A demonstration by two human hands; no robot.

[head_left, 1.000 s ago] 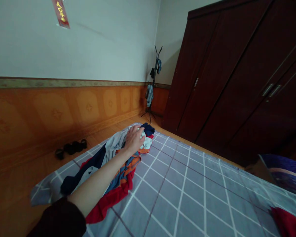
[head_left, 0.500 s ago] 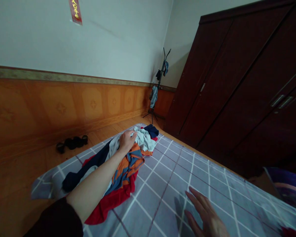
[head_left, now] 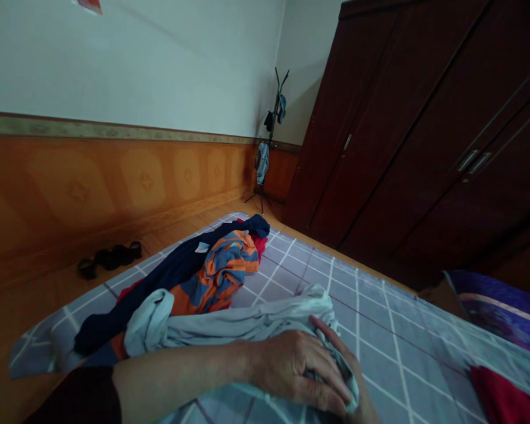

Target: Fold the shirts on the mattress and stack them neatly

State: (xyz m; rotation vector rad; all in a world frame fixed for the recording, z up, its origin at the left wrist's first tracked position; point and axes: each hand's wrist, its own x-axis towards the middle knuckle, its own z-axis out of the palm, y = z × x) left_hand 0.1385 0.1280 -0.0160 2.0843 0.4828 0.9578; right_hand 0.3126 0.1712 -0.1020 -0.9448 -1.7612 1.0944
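Note:
A pale grey-green garment [head_left: 256, 318] stretches from the clothes pile toward the right across the checked bed sheet. My left hand [head_left: 302, 368] has its fingers wrapped round the bunched end of this garment. Close against it, my right hand [head_left: 351, 371] grips the same bunched cloth from the right side; its lower part is partly hidden. Behind the garment lie an orange and blue striped garment [head_left: 225, 271], a dark navy garment [head_left: 172, 274] and bits of red cloth [head_left: 259, 244].
The bed [head_left: 375, 318] has a grey checked sheet. Red cloth [head_left: 507, 394] lies at the lower right, near a purple item [head_left: 503, 312]. Dark shoes [head_left: 110, 257] sit on the floor at left. A coat rack [head_left: 269, 141] and dark wardrobe [head_left: 380, 147] stand behind.
My left hand has pulled the pale garment off the pile, toward me and to the right. My right hand, open before, now grips it too. The view has shifted somewhat.

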